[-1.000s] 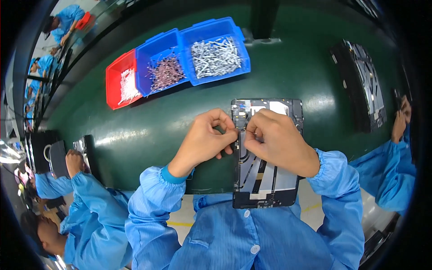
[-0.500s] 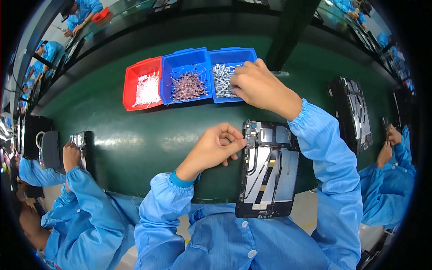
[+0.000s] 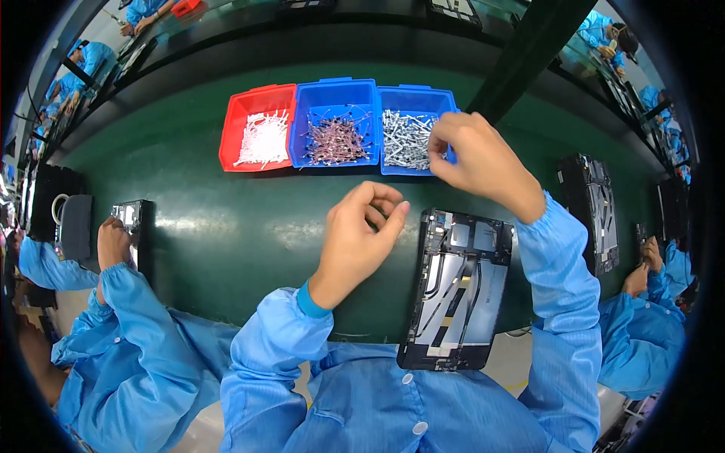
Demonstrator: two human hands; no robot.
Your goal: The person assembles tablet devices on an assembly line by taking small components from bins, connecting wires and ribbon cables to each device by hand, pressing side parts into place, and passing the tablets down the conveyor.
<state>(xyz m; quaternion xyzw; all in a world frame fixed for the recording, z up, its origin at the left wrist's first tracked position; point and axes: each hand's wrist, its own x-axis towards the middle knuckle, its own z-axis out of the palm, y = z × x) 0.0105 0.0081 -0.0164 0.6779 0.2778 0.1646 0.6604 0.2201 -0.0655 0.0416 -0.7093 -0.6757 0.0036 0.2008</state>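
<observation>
Right hand (image 3: 479, 158): moved from the open tablet frame (image 3: 461, 291) to the right blue bin (image 3: 411, 136), fingers pinching silver parts.
Left hand (image 3: 359, 234): lifted off frame, fingers loosely curled, empty.

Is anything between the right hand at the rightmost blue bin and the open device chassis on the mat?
Nothing visible. The right hand pinches at the small metal parts in the rightmost blue bin; bare green mat separates it from the open device chassis. The left hand hovers beside it.
</observation>
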